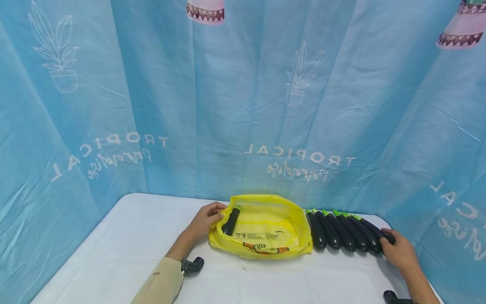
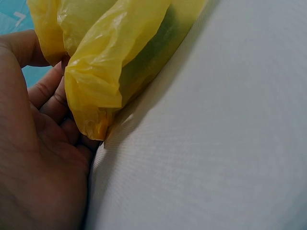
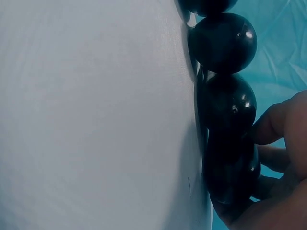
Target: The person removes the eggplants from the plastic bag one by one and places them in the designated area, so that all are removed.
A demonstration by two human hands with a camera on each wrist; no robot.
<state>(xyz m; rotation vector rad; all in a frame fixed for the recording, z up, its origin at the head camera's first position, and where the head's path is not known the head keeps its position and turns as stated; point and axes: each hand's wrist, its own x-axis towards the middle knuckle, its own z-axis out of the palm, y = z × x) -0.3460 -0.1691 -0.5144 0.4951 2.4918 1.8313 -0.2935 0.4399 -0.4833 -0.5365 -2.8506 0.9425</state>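
A yellow plastic bag (image 1: 267, 199) lies open-mouthed on the table, with one dark eggplant (image 1: 230, 222) inside at its left end. My left hand (image 1: 203, 220) pinches the bag's left rim between thumb and fingers. The left wrist view shows the gathered yellow plastic (image 2: 93, 81) at those fingertips. To the right of the bag, several glossy dark eggplants (image 1: 329, 230) with green stem ends lie side by side. At the row's far right, my right hand (image 1: 401, 250) grips the blunt end of the last eggplant (image 1: 372, 228), which lies slanted against its neighbour.
The white-covered table (image 1: 243, 283) reaches back to a blue printed curtain (image 1: 228, 105), which also hangs along both sides. Dark wrist-worn camera mounts (image 1: 193, 265) sit at both wrists.
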